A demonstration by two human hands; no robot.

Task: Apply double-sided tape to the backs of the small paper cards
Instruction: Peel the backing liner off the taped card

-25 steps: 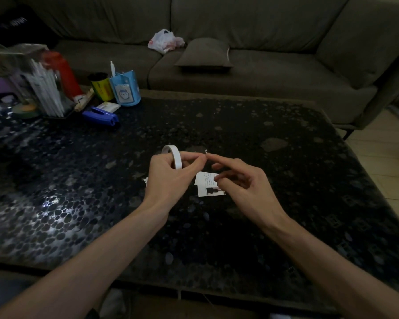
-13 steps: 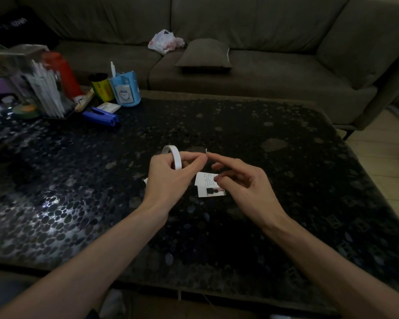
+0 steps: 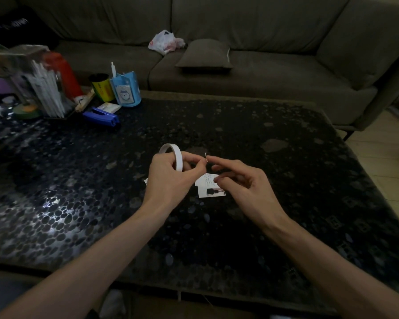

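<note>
The white tape roll (image 3: 177,157), a thin ring of narrow tape, stands upright over the table's middle, gripped in my left hand (image 3: 171,180). The fingers curl round its near side. The thumb and forefinger tips pinch a short free tape end (image 3: 206,155) that sticks up just to the right of the roll.

My right hand (image 3: 242,184) sits close by, w/ forefinger stretched toward that end and the other fingers loosely curled under. It's too dim for me to tell whether it holds or touches anything.

Below, btwn the two hands, small white paper cards (image 3: 211,189) lie flat on the table. The top one has fine print and a dark photo patch. Another card corner (image 3: 146,181) peeks out left of the left hand.

The table (image 3: 274,157) is glossy black, pebble-patterned, w/ glare at left. At its far-left corner are a blue stapler (image 3: 101,116), blue paper cup (image 3: 125,91), yellow can (image 3: 101,87), red bottle (image 3: 63,71) and a clear holder of white sticks (image 3: 45,88).

Beyond is a grey-brown fabric sofa (image 3: 274,74) w/ matching cushion (image 3: 205,54) and a crumpled plastic bag (image 3: 165,42).
</note>
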